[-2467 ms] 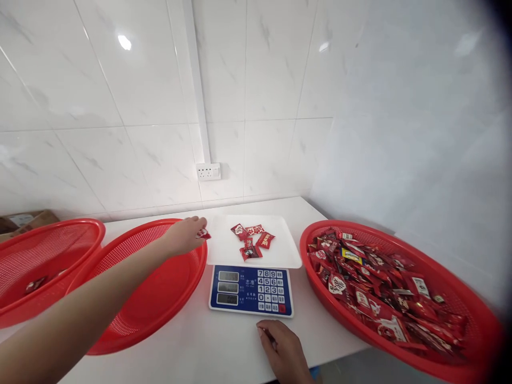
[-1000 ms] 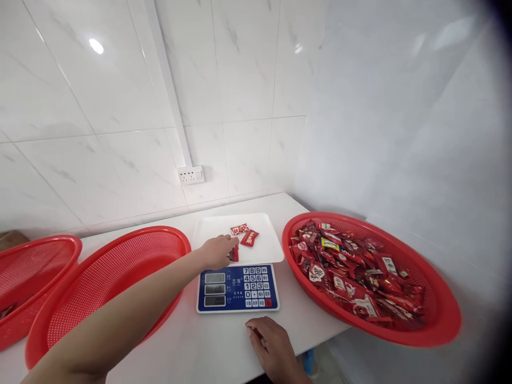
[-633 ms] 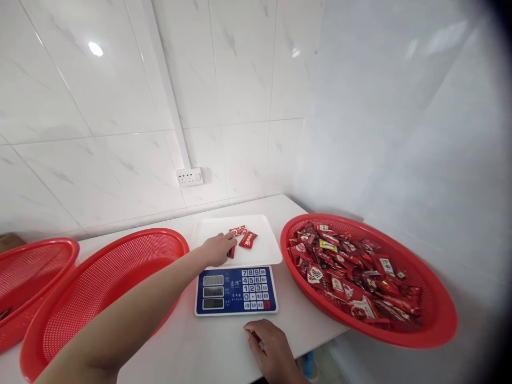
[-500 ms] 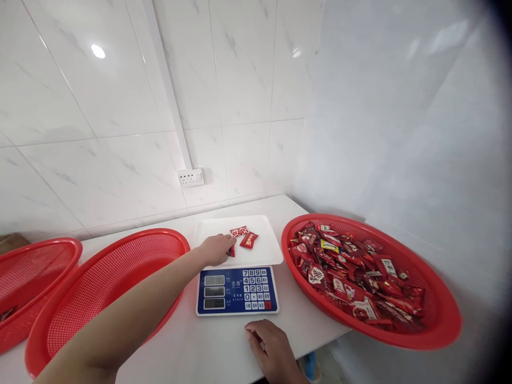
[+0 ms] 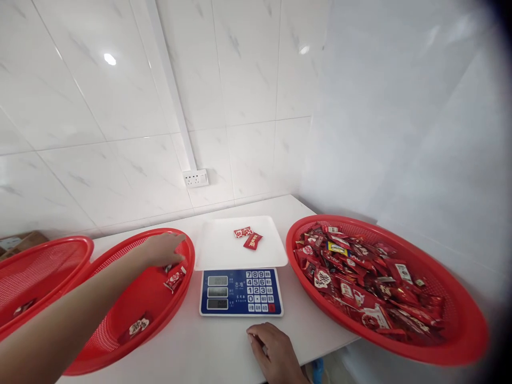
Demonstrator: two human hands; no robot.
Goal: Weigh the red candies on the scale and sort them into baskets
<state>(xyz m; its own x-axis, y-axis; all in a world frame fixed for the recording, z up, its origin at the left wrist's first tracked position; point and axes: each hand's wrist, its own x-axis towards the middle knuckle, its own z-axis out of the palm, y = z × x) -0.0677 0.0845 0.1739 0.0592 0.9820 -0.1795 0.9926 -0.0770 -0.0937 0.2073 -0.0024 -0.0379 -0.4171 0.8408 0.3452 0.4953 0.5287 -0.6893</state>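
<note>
My left hand (image 5: 165, 249) is over the inner right side of the middle red basket (image 5: 191, 261), fingers apart. Just below it, small red-wrapped packets (image 5: 175, 278) are in the basket, one partly hidden by the hand. Another red packet with a white label (image 5: 138, 326) lies near the basket's front. On the white pan (image 5: 224, 256) of the digital scale (image 5: 241, 314) lie two red packets, one patterned (image 5: 243, 232) and one plain red with lettering (image 5: 253, 242). My right hand (image 5: 274, 349) rests at the table's front edge below the keypad, fingers curled, holding nothing visible.
At the right, a large red basket (image 5: 468, 341) holds a heap of red packets. Another red basket (image 5: 86, 248) stands at the far left with a packet inside. A cardboard box (image 5: 24, 242) is behind it. A socket (image 5: 196, 178) sits on the tiled wall.
My left hand has moved left from the scale pan to above the middle basket. One packet is gone from the pan, and packets now show in that basket. My right hand stays put.
</note>
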